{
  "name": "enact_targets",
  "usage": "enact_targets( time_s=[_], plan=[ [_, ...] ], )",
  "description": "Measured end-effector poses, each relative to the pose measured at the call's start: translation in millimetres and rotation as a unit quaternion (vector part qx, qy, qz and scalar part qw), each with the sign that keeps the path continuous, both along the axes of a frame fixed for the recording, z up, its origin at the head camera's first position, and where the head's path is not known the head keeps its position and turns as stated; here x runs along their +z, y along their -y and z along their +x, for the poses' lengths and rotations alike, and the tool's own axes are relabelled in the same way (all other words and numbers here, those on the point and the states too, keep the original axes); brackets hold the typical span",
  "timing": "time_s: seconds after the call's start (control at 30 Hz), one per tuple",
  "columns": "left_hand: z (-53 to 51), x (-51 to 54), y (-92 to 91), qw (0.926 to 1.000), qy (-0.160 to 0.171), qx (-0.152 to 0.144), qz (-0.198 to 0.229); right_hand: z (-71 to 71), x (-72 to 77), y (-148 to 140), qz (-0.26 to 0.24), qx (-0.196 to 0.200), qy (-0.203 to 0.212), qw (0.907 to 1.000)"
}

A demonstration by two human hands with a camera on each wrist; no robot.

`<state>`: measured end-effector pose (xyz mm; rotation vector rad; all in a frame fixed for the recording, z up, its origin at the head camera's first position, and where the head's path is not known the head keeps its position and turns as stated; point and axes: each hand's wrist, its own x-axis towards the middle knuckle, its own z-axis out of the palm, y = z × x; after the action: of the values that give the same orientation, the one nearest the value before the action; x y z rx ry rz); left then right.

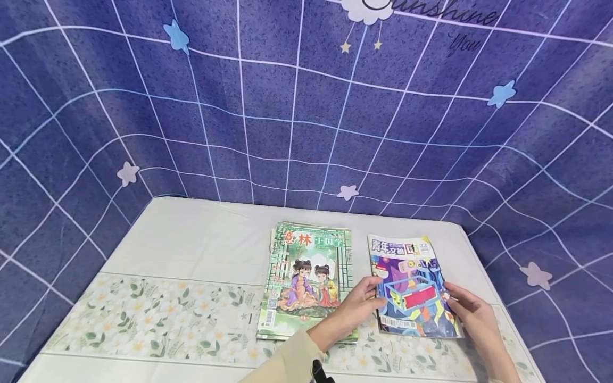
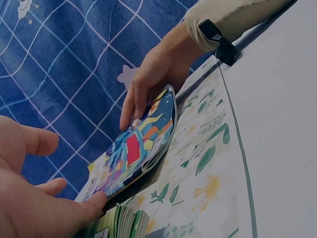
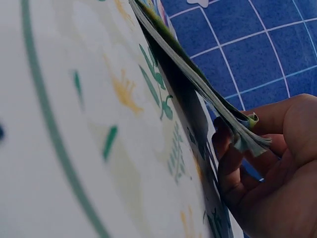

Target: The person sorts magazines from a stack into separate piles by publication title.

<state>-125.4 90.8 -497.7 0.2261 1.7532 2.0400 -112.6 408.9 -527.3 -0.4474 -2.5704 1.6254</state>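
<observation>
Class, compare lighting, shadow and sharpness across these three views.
Head view: bright, the large title on the green magazine legible; left wrist view: dimmer, the scene tilted; right wrist view: dim, a dark shadow beneath the colorful magazine, the floral print looking soft.

Printed purple, blue and yellow, with red, on the magazine (image 1: 414,295) between the fingers (image 1: 376,304). Mostly green on the pile (image 1: 310,282) left of them. Pale-gridded over violet-blue on the curtain (image 1: 268,125) beyond.
</observation>
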Motion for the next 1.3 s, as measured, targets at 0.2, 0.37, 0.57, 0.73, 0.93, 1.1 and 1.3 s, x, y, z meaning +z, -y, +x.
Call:
enact_targets(
  time_s=[0.2, 0.37, 0.57, 0.73, 0.93, 1.1, 1.3],
  plan=[
    [0.7, -2.4, 1.6, 1.0, 0.002, -0.008, -0.002, 1.3, 1.0, 1.8, 0.078, 0.015, 0.001, 0.9968],
    [0.1, -0.6, 2.4, 1.0, 0.002, -0.006, 0.003, 0.9, 1.1, 6.6, 0.116, 0.028, -0.032, 0.9923],
    [0.7, 2.6, 3.2, 1.0, 0.001, -0.004, 0.005, 3.0, 2.4, 6.7, 0.157, 0.024, -0.06, 0.9855],
    [1.7, 3.6, 3.8, 0.9999, -0.001, -0.002, 0.012, 3.7, 3.7, 7.1, 0.154, 0.023, -0.051, 0.9864],
    [4.2, 2.9, 4.9, 1.0, -0.004, 0.003, 0.0, 4.5, 3.4, 6.1, 0.162, 0.004, -0.042, 0.9859],
    [5.4, 2.3, 7.2, 1.0, -0.008, 0.006, 0.002, 5.9, 3.7, 7.9, 0.158, -0.006, -0.076, 0.9846],
    [5.6, 3.4, 12.6, 0.9995, -0.032, -0.006, 0.004, 8.1, 6.7, 14.4, 0.142, -0.002, -0.122, 0.9823]
  ],
)
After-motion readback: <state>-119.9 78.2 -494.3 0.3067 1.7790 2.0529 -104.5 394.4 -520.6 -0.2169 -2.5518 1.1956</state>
